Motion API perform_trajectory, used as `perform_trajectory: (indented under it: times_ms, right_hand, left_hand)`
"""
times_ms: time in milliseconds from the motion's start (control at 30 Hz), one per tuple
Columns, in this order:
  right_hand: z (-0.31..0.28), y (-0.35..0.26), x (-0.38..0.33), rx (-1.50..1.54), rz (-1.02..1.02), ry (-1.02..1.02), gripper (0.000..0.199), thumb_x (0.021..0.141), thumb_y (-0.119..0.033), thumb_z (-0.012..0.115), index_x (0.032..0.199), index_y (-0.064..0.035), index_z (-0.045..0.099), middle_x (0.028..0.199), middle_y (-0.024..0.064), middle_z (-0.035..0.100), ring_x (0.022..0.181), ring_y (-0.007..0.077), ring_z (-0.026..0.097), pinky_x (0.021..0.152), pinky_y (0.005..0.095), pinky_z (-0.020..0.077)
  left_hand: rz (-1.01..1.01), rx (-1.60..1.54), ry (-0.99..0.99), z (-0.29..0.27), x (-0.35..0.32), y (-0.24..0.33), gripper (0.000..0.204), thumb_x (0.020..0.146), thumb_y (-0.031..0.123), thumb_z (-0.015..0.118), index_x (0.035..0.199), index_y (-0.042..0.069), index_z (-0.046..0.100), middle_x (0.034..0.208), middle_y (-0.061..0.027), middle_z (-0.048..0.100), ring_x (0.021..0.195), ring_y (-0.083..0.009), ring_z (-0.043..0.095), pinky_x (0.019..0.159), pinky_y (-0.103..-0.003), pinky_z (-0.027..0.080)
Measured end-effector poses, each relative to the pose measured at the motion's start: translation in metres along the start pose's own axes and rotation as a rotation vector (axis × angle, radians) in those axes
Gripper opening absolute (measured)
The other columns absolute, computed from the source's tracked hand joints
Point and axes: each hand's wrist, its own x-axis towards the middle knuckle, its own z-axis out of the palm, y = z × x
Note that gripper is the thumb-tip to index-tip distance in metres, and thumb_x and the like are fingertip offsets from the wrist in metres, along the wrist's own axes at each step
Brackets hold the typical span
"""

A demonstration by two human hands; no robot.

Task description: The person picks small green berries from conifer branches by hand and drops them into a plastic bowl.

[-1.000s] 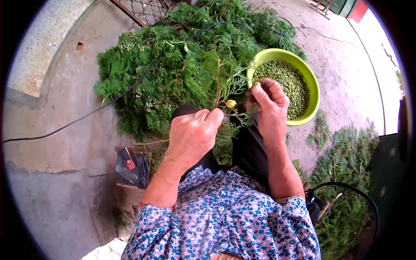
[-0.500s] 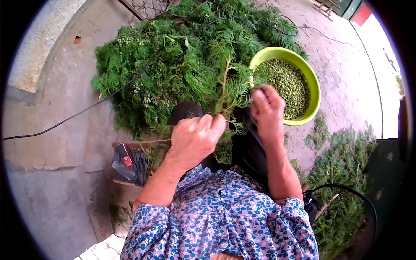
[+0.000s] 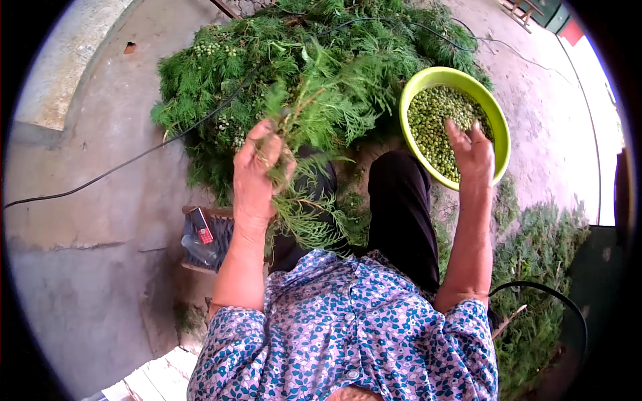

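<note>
My left hand [image 3: 257,170] grips a leafy green sprig [image 3: 321,107] by its stem and holds it up over my knees. My right hand [image 3: 471,150] hovers with fingers spread over the near rim of a lime-green bowl [image 3: 498,127], which is filled with small green berries [image 3: 438,123]. Nothing shows in that hand. A big heap of cut green branches [image 3: 267,60] lies on the concrete beyond my knees. My dark trouser legs [image 3: 401,207] stretch toward the heap and the bowl.
A black cable [image 3: 120,167] runs across the concrete at the left and over the heap. A small crate with a red and black object [image 3: 200,230] sits by my left side. More green branches [image 3: 542,267] lie at the right by a dark container.
My left hand has lifted the sprig up and to the left. My right hand has let go of the sprig and moved right, out over the bowl.
</note>
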Motion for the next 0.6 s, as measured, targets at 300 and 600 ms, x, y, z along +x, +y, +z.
perform_trajectory:
  times_ms: [300,600]
  right_hand:
    - [0.037,0.130,-0.115,-0.971,-0.520,-1.401,0.054,0.071,-0.011,0.068,0.118,0.0039,0.046,0.089,0.0184,0.062,0.058,0.0205,0.060,0.060,0.0329,0.0503]
    - [0.025,0.136,-0.150,-1.237,-0.097,-1.116,0.032,0.072,-0.024,0.067,0.081,0.0044,0.057,0.079,0.0245,0.057,0.083,0.0381,0.056,0.071,0.0425,0.0436]
  left_hand:
    - [0.031,-0.233,-0.140,0.006,0.036,0.029,0.041,0.085,0.034,0.056,0.116,0.008,0.049,0.058,0.0009,0.044,0.038,-0.0046,0.031,0.034,-0.016,0.023]
    - [0.203,-0.405,0.101,-0.043,0.064,-0.037,0.018,0.084,0.012,0.043,0.100,0.007,0.050,0.082,-0.0039,0.055,0.061,-0.0104,0.045,0.056,-0.023,0.041]
